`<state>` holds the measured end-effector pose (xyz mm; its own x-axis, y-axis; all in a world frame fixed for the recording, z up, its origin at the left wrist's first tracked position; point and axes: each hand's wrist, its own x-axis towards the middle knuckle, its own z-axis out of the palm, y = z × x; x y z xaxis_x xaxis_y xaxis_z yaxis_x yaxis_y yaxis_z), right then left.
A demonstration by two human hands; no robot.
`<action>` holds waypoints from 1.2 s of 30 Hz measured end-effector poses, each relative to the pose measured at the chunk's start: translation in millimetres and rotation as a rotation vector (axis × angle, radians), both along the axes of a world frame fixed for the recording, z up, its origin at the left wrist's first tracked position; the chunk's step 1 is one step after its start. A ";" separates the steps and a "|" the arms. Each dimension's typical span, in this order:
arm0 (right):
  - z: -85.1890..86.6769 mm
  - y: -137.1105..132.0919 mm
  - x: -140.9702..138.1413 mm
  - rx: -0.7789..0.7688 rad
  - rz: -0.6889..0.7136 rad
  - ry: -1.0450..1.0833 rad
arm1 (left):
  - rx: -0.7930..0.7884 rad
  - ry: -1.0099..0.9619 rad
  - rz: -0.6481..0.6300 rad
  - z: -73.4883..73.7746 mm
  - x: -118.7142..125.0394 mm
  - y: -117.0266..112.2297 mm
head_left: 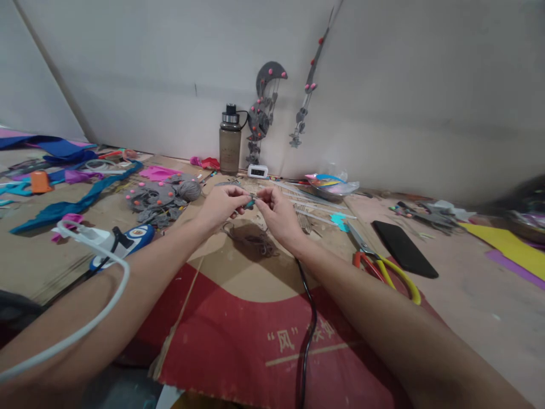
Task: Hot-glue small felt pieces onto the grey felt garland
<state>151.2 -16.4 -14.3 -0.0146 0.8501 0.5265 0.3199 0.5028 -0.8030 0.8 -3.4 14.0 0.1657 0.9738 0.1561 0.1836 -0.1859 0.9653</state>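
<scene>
Our left grip (pixel 224 203) and right grip (pixel 277 213) are both pinched closed on a small teal piece (pixel 250 204) above tangled yarn (pixel 259 244).

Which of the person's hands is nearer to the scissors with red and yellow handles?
Right. The right hand is left of the scissors, with a gap between; the left hand is farther left, beyond the right.

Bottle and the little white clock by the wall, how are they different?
The bottle is tall and narrow, while the clock is low and wider than it is high. The bottle has a brownish body and a black lid with a loop; the clock has a white case around a small display. Both stand upright near the wall.
</scene>
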 end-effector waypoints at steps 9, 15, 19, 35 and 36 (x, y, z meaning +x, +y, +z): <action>4.8 -7.8 -2.9 0.013 -0.031 -0.043 | -0.004 -0.021 0.015 -0.2 1.7 -0.7; 5.5 -7.0 -2.9 0.008 -0.064 -0.015 | -0.068 -0.142 -0.048 1.1 4.3 -3.8; 3.5 -3.7 -0.8 0.011 -0.082 -0.009 | -0.100 -0.189 -0.100 2.8 6.0 -5.9; 5.9 -8.3 -2.6 0.022 -0.082 -0.052 | -0.120 -0.152 -0.050 3.6 6.2 -5.8; 5.9 -8.7 -2.8 0.023 -0.082 -0.052 | -0.128 -0.167 -0.044 3.8 6.4 -5.8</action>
